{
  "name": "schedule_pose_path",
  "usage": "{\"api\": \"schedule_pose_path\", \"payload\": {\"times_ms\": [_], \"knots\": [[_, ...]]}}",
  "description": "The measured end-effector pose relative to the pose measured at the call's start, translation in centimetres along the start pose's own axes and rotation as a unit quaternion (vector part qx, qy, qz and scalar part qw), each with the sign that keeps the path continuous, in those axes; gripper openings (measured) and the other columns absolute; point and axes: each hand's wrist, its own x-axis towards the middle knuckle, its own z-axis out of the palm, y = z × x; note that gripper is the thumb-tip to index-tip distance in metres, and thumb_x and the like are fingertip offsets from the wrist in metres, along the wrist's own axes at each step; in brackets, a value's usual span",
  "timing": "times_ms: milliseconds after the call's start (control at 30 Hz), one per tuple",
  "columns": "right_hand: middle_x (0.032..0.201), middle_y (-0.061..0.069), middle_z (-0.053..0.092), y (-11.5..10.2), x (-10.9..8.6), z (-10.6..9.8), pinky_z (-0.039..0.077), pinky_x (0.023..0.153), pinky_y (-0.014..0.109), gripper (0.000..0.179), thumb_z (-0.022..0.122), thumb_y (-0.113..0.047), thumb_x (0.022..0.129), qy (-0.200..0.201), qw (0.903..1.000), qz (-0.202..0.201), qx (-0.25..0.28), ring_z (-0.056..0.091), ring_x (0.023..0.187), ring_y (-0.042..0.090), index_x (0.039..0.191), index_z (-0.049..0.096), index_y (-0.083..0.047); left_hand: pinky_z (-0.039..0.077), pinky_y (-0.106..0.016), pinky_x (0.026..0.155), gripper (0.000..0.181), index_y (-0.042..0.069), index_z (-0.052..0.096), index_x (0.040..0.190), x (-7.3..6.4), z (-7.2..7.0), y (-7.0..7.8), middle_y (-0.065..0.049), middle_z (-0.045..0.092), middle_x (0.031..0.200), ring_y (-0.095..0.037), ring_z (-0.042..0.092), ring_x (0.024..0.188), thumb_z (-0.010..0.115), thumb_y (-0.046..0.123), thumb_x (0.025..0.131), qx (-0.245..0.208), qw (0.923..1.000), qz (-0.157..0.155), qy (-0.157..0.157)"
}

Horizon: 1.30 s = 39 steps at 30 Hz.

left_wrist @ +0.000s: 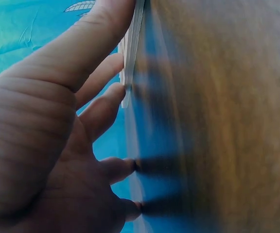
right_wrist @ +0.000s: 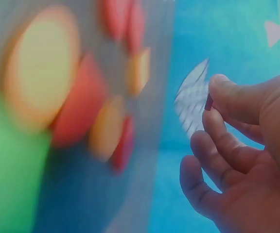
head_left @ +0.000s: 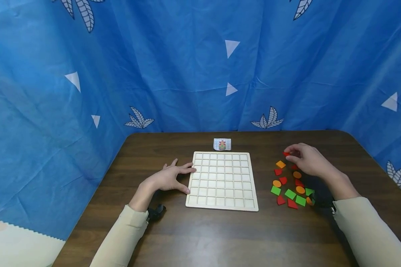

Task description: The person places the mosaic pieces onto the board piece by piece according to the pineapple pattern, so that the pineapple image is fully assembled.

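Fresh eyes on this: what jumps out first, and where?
First, the pale grid board on the dark table, with the left hand touching its left side. Next, the bright scattered pieces right of it, where the right hand pinches a red piece. Behind hangs vivid blue cloth.

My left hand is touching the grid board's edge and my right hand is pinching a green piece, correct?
The colour is wrong: the head view shows the right hand pinching a red piece. The left hand is touching the grid board's edge.
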Motion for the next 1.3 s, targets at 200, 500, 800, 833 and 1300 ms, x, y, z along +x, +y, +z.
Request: {"api": "schedule_pose_path", "payload": {"times_ms": [200, 500, 800, 833, 1300], "knots": [[0.118, 0.019, 0.064, -4.6, 1.3, 0.9, 0.058, 0.087, 0.046, 0.027, 0.066, -0.014, 0.102, 0.011, 0.9990, -0.039, 0.017, 0.060, 0.103, 0.032, 0.126, 0.065, -0.002, -0.004, -0.077, 0.119, 0.085, 0.034, 0.048, 0.155, 0.0, 0.1, 0.1, 0.008, 0.025, 0.171, -0.047, -0.005, 0.159, 0.085, 0.050, 0.080, -0.001, 1.0000, -0.003, 0.003], [0.120, 0.015, 0.065, -9.8, 3.7, 3.4, 0.054, 0.092, 0.048, 0.023, 0.065, -0.014, 0.102, -0.004, 0.9962, -0.080, 0.034, 0.058, 0.105, 0.029, 0.124, 0.068, -0.005, -0.004, -0.076, 0.119, 0.085, 0.035, 0.048, 0.155, -0.1, 0.2, -0.1, 0.009, 0.024, 0.171, -0.047, -0.005, 0.159, 0.085, 0.051, 0.080, 0.000, 1.0000, 0.002, 0.008], [0.117, 0.012, 0.066, -12.6, 6.0, 6.5, 0.054, 0.095, 0.048, 0.021, 0.067, -0.013, 0.100, -0.040, 0.9910, -0.122, 0.040, 0.059, 0.107, 0.029, 0.120, 0.071, -0.006, -0.003, -0.076, 0.119, 0.084, 0.035, 0.050, 0.154, -0.1, 0.2, -0.2, 0.009, 0.026, 0.171, -0.047, -0.003, 0.159, 0.086, 0.049, 0.079, 0.003, 0.9999, 0.004, 0.012], [0.117, 0.011, 0.067, -12.9, 6.3, 6.8, 0.054, 0.096, 0.048, 0.021, 0.068, -0.013, 0.100, -0.045, 0.9902, -0.126, 0.039, 0.060, 0.108, 0.029, 0.120, 0.071, -0.006, -0.003, -0.076, 0.120, 0.084, 0.035, 0.050, 0.154, -0.1, 0.2, -0.2, 0.010, 0.025, 0.171, -0.047, -0.003, 0.159, 0.086, 0.049, 0.079, 0.003, 0.9999, 0.004, 0.012], [0.111, 0.004, 0.071, -14.4, 8.5, 10.3, 0.054, 0.095, 0.042, 0.015, 0.071, -0.008, 0.097, -0.107, 0.9828, -0.151, 0.002, 0.061, 0.102, 0.022, 0.112, 0.073, -0.011, -0.004, -0.076, 0.120, 0.083, 0.036, 0.050, 0.153, 0.0, 0.2, -0.1, 0.010, 0.027, 0.171, -0.047, -0.003, 0.159, 0.086, 0.050, 0.079, 0.000, 0.9999, -0.005, 0.010]]}}
